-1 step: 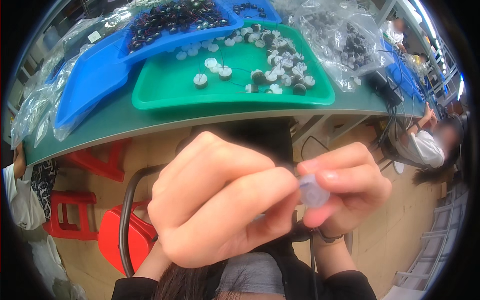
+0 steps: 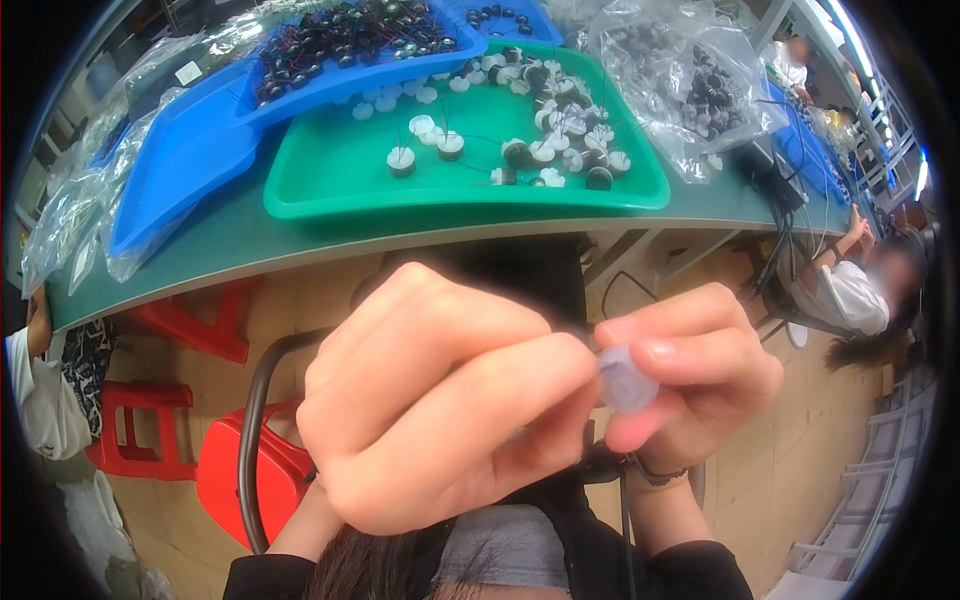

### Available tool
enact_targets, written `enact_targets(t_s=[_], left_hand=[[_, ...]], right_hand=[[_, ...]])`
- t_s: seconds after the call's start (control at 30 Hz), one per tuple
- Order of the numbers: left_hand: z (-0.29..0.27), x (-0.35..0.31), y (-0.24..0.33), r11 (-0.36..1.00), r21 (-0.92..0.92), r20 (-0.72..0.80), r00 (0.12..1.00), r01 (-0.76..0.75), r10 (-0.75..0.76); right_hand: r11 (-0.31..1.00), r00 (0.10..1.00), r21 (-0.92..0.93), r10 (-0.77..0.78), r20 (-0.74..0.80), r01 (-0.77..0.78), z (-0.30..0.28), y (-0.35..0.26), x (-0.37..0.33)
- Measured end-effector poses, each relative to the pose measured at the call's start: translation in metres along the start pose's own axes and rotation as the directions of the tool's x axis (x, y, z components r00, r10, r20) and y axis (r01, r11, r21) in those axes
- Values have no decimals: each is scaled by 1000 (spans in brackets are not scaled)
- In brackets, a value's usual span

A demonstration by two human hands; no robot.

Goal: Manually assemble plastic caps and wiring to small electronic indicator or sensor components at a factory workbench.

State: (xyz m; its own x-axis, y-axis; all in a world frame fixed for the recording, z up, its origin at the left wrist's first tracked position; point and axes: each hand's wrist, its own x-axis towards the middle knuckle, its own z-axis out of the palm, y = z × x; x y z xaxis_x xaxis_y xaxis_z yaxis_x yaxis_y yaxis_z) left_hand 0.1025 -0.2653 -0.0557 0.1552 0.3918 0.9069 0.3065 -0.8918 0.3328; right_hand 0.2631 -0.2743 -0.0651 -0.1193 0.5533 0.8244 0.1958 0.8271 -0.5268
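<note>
Close under the head camera, the right hand (image 2: 690, 385) pinches a small pale round cap (image 2: 628, 378) between thumb and fingertips, while the left hand (image 2: 440, 400) curls its fingers in beside it, the forefinger tip touching the cap's edge (whether it grips anything itself cannot be told). Beyond the hands lies the green work table (image 2: 240, 240) – on it a green tray (image 2: 340, 170) strewn with small white and dark round parts, blue trays (image 2: 190, 165) to its left and clear plastic bags (image 2: 680, 80) of dark parts to its right
</note>
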Motion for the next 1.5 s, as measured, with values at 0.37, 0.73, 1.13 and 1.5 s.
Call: enact_targets(t_s=[0.37, 0.73, 1.13, 1.5], left_hand=[[0, -2, -2, 997, -75, 65, 998, 12, -8], [5, -3, -8, 990, -144, 57, 998, 4, 4], [-1, 1, -3, 901, -245, 233, 924, 357, -303], [11, -4, -7, 961, -224, 50, 987, 163, -155]], right_hand=[[998, 999, -54, 39, -18, -40, -3, 0, -2], [1000, 1000, 29, 6, -3, -6, -4, 4, 0], [998, 1000, -56, -27, -7, 26, -10, 6, 1], [1000, 1000, 23, -2, 26, 1, -5, 4, 1]])
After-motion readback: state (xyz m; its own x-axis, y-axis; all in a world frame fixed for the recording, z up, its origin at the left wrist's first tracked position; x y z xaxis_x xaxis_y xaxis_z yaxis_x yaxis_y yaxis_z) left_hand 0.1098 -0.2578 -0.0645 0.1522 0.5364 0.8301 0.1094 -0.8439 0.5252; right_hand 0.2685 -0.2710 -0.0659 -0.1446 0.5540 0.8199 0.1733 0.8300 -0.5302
